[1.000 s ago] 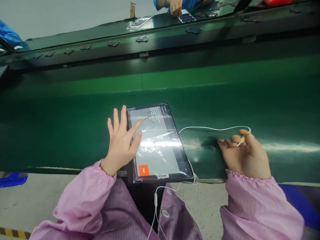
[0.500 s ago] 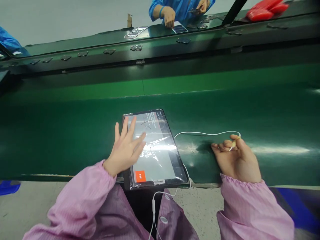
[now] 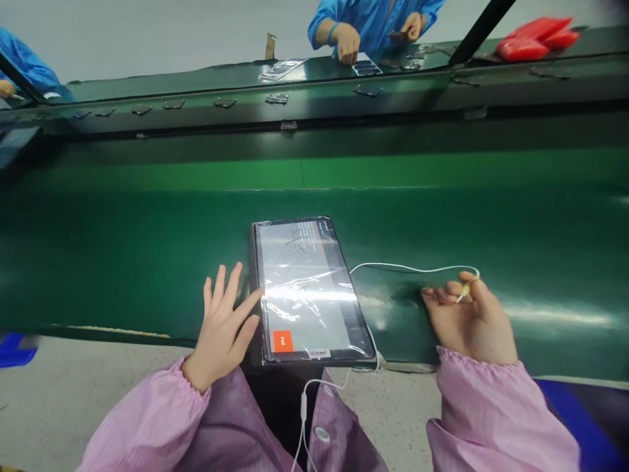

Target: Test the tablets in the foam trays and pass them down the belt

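Note:
A tablet point(image 3: 314, 275) under clear film lies on the green work surface, turned sideways to me. Its lit screen is mostly pale, with an orange block point(image 3: 282, 341) reading "Fail" at the near left corner. My left hand point(image 3: 223, 328) is at the tablet's left edge, fingers spread, the index fingertip at the screen's border. Farther right, my right hand point(image 3: 466, 321) pinches the end of a thin white cable point(image 3: 413, 268), where a bit of yellow shows. That cable runs to the tablet's right side. White earphone-like wires point(image 3: 303, 406) hang below the near edge.
Across a raised green ledge point(image 3: 196, 121) lie several small dark pieces. Behind it a co-worker in a blue sleeve point(image 3: 327, 19) handles flat sheets. Red bundles point(image 3: 538, 39) lie at the back right. Another blue sleeve point(image 3: 29, 62) shows at far left.
My left hand has drawn back left from over the screen to the tablet's left edge. Fewer scribble-like marks show on the screen. My right hand keeps its pinch; the view has shifted slightly.

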Motion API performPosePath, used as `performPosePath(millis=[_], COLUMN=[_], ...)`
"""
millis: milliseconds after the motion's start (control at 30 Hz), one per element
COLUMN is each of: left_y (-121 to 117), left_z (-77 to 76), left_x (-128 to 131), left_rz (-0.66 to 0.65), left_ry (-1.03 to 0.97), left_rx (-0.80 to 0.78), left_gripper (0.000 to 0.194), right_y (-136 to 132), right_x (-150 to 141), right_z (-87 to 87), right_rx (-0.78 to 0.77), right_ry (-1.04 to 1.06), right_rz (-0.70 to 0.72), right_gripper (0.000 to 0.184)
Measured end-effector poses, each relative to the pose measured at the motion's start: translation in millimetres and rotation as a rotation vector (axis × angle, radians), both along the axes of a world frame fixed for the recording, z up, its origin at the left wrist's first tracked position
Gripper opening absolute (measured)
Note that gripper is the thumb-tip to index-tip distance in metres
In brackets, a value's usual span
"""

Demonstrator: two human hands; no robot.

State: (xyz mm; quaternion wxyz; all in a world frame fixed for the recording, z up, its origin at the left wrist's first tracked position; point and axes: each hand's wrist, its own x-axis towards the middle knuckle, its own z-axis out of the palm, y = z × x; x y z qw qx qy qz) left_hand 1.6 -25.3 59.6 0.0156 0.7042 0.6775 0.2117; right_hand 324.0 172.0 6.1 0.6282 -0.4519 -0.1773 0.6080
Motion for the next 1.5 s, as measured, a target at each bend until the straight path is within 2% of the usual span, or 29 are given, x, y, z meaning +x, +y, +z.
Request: performPosePath(millis=[100, 200, 233, 333, 367, 467, 533, 633, 767, 967, 1067, 1133, 1233, 1333, 1433, 1500], left_y=[10, 22, 25, 29, 27, 17, 10, 6, 23, 78, 90, 87, 70, 46, 28, 23], left_z=[-5.1, -2.7, 0.6, 16.9, 23.3, 37.8, 40.1, 33.8, 21.8, 15.8, 16.0, 18.3, 26.0, 36.4, 44.6, 46.2], left_x=[7, 39, 55, 102, 113, 122, 113, 94, 79, 64, 46, 29, -1, -29, -39, -34], left_rz=[0.087, 0.126, 0.087, -0.217, -0.275, -0.310, -0.300, -0.231, -0.146, -0.435, -0.457, -0.457, -0.448, -0.357, -0.213, -0.191], left_ry=[0.030, 0.070, 0.081, 0.100, 0.105, 0.098, 0.085, 0.079, 0.085, 0.243, 0.305, 0.334, 0.352, 0.338, 0.326, 0.313], left_rx=[-0.017, -0.010, 0.012, 0.045, 0.052, 0.084, 0.089, 0.069, 0.046, 0.011, 0.012, 0.043, 0.090, 0.101, 0.125, 0.157], left_gripper=[0.045, 0.045, 0.046, 0.056, 0.060, 0.061, 0.057, 0.048, 0.044, 0.048, 0.048, 0.045, 0.040, 0.039, 0.039, 0.036], right_y=[0, 1, 2, 3, 3, 4, 5, 7, 7, 2, 2, 2, 1, 1, 1, 2], right_x=[-2, -4, -4, -5, -5, -3, -2, 1, 1, 0, 1, 2, 2, 1, 2, 3], right_z=[0.9, 1.6, 1.9, 2.6, 2.5, 0.8, -1.3, -5.2, -11.0, -16.6, -17.1, -17.1, -16.8, -16.3, -15.8, -15.7], right_rx=[-0.007, -0.015, -0.015, -0.016, -0.015, -0.007, 0.001, 0.021, 0.073, 0.129, 0.130, 0.126, 0.114, 0.106, 0.098, 0.090], right_ry=[0.006, 0.014, 0.018, 0.021, 0.019, 0.017, 0.017, 0.011, -0.019, -0.053, -0.038, -0.029, -0.022, -0.021, -0.022, -0.022], right_rz=[-0.005, -0.016, -0.020, -0.024, -0.023, -0.010, -0.004, -0.002, 0.040, 0.116, 0.116, 0.122, 0.117, 0.106, 0.100, 0.096], right_gripper=[0.032, 0.020, 0.016, 0.008, 0.006, 0.005, 0.009, 0.012, 0.005, 0.017, 0.020, 0.022, 0.022, 0.017, 0.012, 0.009])
